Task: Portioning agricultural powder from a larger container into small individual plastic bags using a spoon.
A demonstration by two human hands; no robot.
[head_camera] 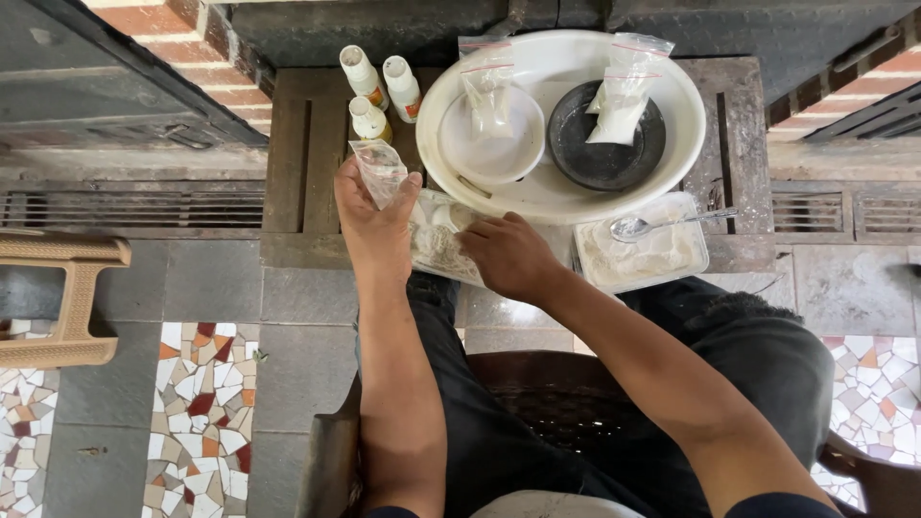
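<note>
Left hand [369, 225] is closed around the lower part of a small clear bag [380, 171], pinching it upright with its mouth upward. Right hand [508, 254] is curled, fingers down, over a clear packet of white powder [436, 245] lying at the near edge of the counter [297, 144]; whether the fingertips pinch powder or only rest on the packet cannot be told. The small bag sits just above and left of the packet, close enough for a short transfer. To do this step well, it seems best to keep the bag's mouth spread and steady directly beside the powder, and to move small amounts so none spills on the counter. Just right of the hands lies a clear tray of white powder [641, 254] with a metal spoon [662, 223] resting across it. Behind stands a large white basin [561, 197] holding a white bowl [489, 149] and a dark bowl [604, 144], each with filled bags [619, 96] propped in it. Three small white bottles [379, 91] stand left of the basin. A tan plastic stool [67, 297] stands on the floor at far left.
</note>
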